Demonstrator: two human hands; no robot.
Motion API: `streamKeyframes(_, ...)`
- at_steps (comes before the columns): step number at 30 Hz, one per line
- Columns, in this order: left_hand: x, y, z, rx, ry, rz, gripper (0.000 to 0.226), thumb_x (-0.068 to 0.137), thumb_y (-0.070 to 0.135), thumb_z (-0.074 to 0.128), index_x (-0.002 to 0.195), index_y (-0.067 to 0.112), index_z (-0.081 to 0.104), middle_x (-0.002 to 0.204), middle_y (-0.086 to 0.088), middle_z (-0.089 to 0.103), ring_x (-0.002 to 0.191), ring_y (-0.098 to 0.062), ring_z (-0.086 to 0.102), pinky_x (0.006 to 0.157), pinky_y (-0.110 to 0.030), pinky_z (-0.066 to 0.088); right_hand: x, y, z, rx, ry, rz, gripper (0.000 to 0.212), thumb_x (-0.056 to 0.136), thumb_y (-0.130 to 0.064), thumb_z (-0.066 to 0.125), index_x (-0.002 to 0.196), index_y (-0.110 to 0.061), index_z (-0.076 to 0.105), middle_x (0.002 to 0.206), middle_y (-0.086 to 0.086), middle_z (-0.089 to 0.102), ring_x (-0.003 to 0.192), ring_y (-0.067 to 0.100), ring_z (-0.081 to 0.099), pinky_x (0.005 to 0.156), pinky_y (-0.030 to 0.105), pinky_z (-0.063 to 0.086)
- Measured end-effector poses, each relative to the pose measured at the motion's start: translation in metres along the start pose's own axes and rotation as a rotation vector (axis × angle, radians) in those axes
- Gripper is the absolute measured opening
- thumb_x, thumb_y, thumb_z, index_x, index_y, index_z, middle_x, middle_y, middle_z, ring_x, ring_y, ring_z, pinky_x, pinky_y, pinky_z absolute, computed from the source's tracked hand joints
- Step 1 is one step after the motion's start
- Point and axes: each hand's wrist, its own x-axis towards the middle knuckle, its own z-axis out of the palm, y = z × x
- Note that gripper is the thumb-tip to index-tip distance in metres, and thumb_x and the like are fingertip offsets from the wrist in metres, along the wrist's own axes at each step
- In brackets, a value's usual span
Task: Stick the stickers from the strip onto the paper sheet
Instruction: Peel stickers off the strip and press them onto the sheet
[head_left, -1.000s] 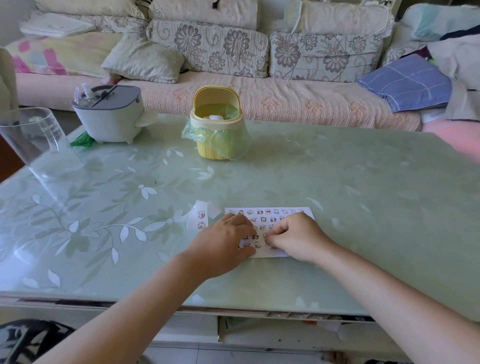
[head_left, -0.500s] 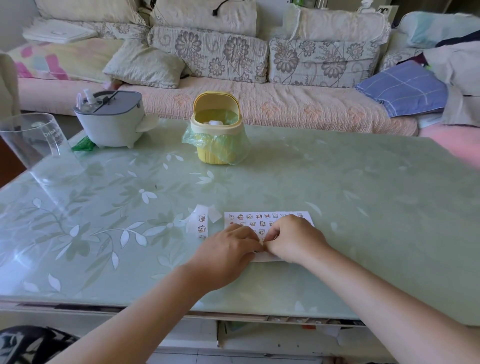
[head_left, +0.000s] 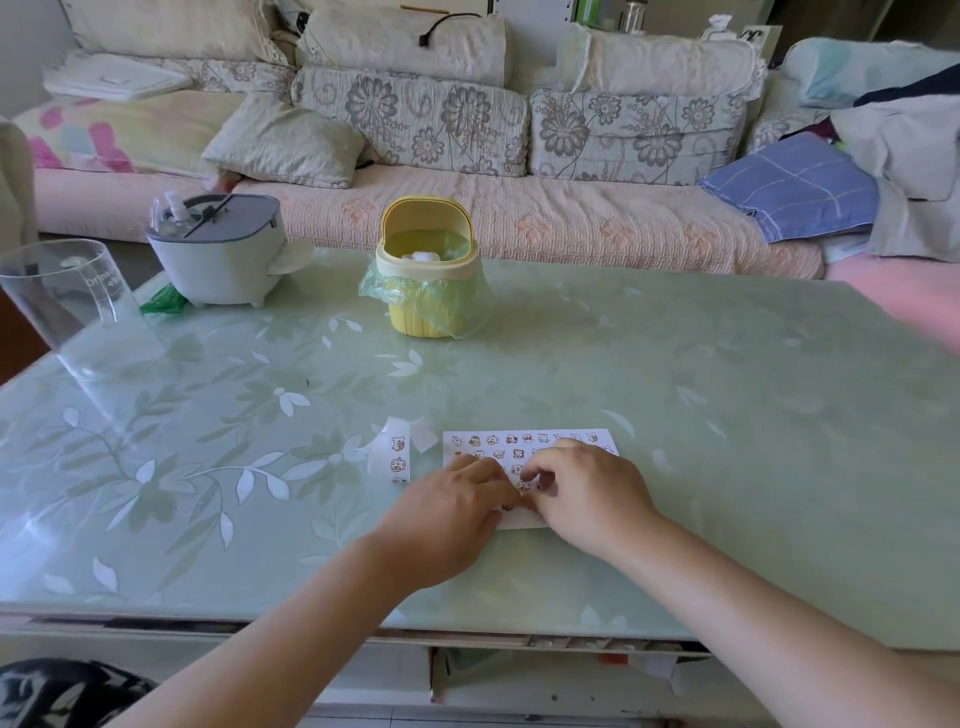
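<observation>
Two bare forearms reach in from the near edge of the table (head_left: 727, 415), which has a pale green top w/ a white leaf pattern. The left hand (head_left: 452, 512) lies released, its fingers only a little bent and resting on the near-left part of the paper sheet (head_left: 530, 441). The right hand (head_left: 589, 499) is just beside it, almost touching, fingers curled w/ the tips down on the sheet. If it pinches a sticker or only presses, I cannot tell; the fingertips are hidden.

The sheet lies flat on the table, near the front edge and approx. in the middle. Rows of small cartoon stickers (head_left: 511, 453) show on its far half; the near half is under both hands. The strip (head_left: 399, 457) lies just to the left of the sheet, apart from it, w/ two stickers on it and its far end curled up.

Further back stand a yellow bin (head_left: 427, 312) w/ a green bag inside, a grey appliance (head_left: 218, 260) to its left, and a clear jug (head_left: 57, 296) at the left edge. Behind the table is a sofa (head_left: 519, 218) w/ flowered cushions and a blue folded cloth (head_left: 795, 187).
</observation>
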Motion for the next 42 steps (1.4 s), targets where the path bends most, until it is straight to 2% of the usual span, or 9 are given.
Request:
streamKeyframes(4, -0.001, 0.002, 0.004, 0.042, 0.022, 0.019, 0.034, 0.088, 0.022, 0.042, 0.111, 0.029, 0.066, 0.1, 0.011, 0.06, 0.093, -0.017, 0.055, 0.066, -0.032, 0.052, -0.011, 0.008, 0.009, -0.079, 0.032, -0.177, 0.024, 0.097, -0.038, 0.05, 0.108, -0.036, 0.072, 0.106, -0.01, 0.059, 0.1, 0.016, 0.058, 0.076, 0.029, 0.044)
streamKeyframes(8, -0.001, 0.003, 0.004, 0.051, 0.036, 0.035, 0.029, 0.087, 0.015, 0.054, 0.109, 0.03, 0.066, 0.1, 0.01, 0.061, 0.091, -0.017, 0.057, 0.065, -0.03, 0.052, -0.022, 0.016, 0.018, -0.162, 0.102, -0.291, 0.028, 0.084, -0.034, 0.047, 0.085, -0.026, 0.073, 0.099, -0.008, 0.061, 0.088, 0.021, 0.06, 0.066, 0.031, 0.046)
streamKeyframes(12, 0.0, 0.003, 0.005, 0.072, 0.041, 0.031, 0.027, 0.086, 0.013, 0.057, 0.106, 0.027, 0.069, 0.101, 0.011, 0.062, 0.091, -0.016, 0.059, 0.064, -0.029, 0.052, -0.029, 0.021, 0.017, -0.138, 0.099, -0.35, 0.026, 0.076, -0.032, 0.05, 0.085, -0.024, 0.072, 0.103, -0.005, 0.063, 0.087, 0.021, 0.059, 0.067, 0.032, 0.05)
streamKeyframes(21, -0.005, 0.003, 0.0, 0.032, -0.025, 0.024, 0.032, 0.093, 0.031, 0.05, 0.121, 0.032, 0.067, 0.114, 0.007, 0.061, 0.101, -0.017, 0.058, 0.073, -0.035, 0.055, -0.033, 0.031, 0.008, -0.078, 0.016, -0.378, 0.032, 0.08, -0.036, 0.049, 0.097, -0.034, 0.077, 0.112, -0.007, 0.067, 0.093, 0.023, 0.06, 0.072, 0.036, 0.055)
streamKeyframes(24, -0.01, 0.002, -0.003, 0.074, -0.09, 0.072, 0.039, 0.096, 0.04, 0.044, 0.133, 0.039, 0.058, 0.121, 0.003, 0.059, 0.108, -0.017, 0.057, 0.08, -0.032, 0.054, -0.03, 0.028, 0.005, 0.024, 0.004, -0.28, 0.044, 0.08, -0.04, 0.041, 0.107, -0.033, 0.075, 0.117, -0.015, 0.064, 0.105, 0.017, 0.056, 0.088, 0.034, 0.051)
streamKeyframes(28, -0.011, 0.003, -0.005, 0.047, -0.102, 0.064, 0.038, 0.095, 0.043, 0.043, 0.128, 0.038, 0.063, 0.123, 0.001, 0.059, 0.11, -0.019, 0.058, 0.081, -0.03, 0.054, -0.028, 0.028, 0.009, -0.037, 0.001, -0.289, 0.049, 0.08, -0.041, 0.04, 0.12, -0.029, 0.067, 0.114, -0.011, 0.059, 0.103, 0.018, 0.053, 0.088, 0.035, 0.049)
streamKeyframes(34, -0.01, 0.006, -0.006, -0.041, -0.063, -0.018, 0.035, 0.09, 0.038, 0.047, 0.118, 0.032, 0.066, 0.119, 0.009, 0.061, 0.109, -0.012, 0.057, 0.083, -0.031, 0.053, -0.028, 0.032, 0.011, -0.076, 0.035, -0.362, 0.037, 0.083, -0.037, 0.044, 0.107, -0.032, 0.072, 0.111, -0.005, 0.06, 0.096, 0.022, 0.057, 0.075, 0.035, 0.052)
streamKeyframes(37, -0.006, 0.008, -0.007, -0.024, -0.067, -0.038, 0.042, 0.091, 0.045, 0.043, 0.127, 0.032, 0.061, 0.116, 0.011, 0.06, 0.11, -0.012, 0.053, 0.082, -0.032, 0.052, -0.027, 0.033, 0.009, -0.029, 0.037, -0.362, 0.034, 0.083, -0.037, 0.044, 0.093, -0.028, 0.075, 0.11, -0.007, 0.063, 0.097, 0.021, 0.058, 0.075, 0.038, 0.054)
streamKeyframes(42, -0.005, 0.007, -0.004, 0.037, -0.084, -0.018, 0.043, 0.09, 0.054, 0.042, 0.124, 0.038, 0.064, 0.116, 0.008, 0.059, 0.108, -0.015, 0.054, 0.075, -0.032, 0.053, -0.024, 0.03, 0.004, 0.03, 0.015, -0.282, 0.033, 0.084, -0.036, 0.048, 0.098, -0.032, 0.077, 0.11, -0.017, 0.063, 0.102, 0.015, 0.057, 0.081, 0.032, 0.051)
